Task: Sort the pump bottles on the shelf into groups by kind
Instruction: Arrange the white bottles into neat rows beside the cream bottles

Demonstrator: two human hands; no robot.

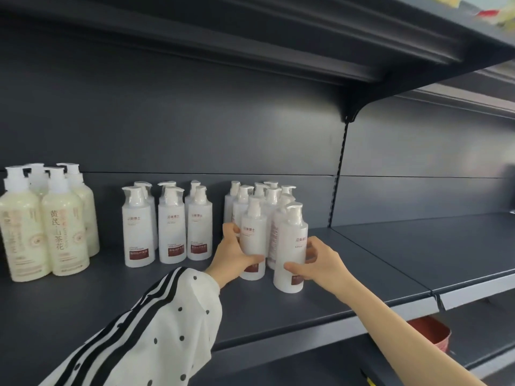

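Between the two hands, on a dark grey metal shelf [306, 310], stand two white pump bottles with dark red bands near the base. The left hand [237, 252] grasps the left white bottle [252, 240], thumb across its lower front and fingers curled round its far side. The right hand [320, 260] grasps the right white bottle [291, 240], thumb on the front and fingers wrapped round the side. Both bottles are upright with their bases on the shelf, close together at the front of a cluster of like white bottles [262, 196] packed just behind the hands.

Left of the left hand, apart from that cluster, stands a second group of white pump bottles [167, 224], three in front and more behind. Farther left, well apart, four taller cream pump bottles [47, 227] with gold lettering stand together.

Behind everything runs a plain dark grey back panel [195, 121]. Above the hands, an upper shelf [250, 37] of the same metal hangs on a bracket [352, 112] hooked into a slotted upright [338, 176]. Right of the right hand, a neighbouring shelf bay [432, 246] meets this one at a seam. Below the bare right forearm, a red container [434, 332] shows on a lower level. The left arm wears a white sleeve [156, 330] with black dots and stripes.
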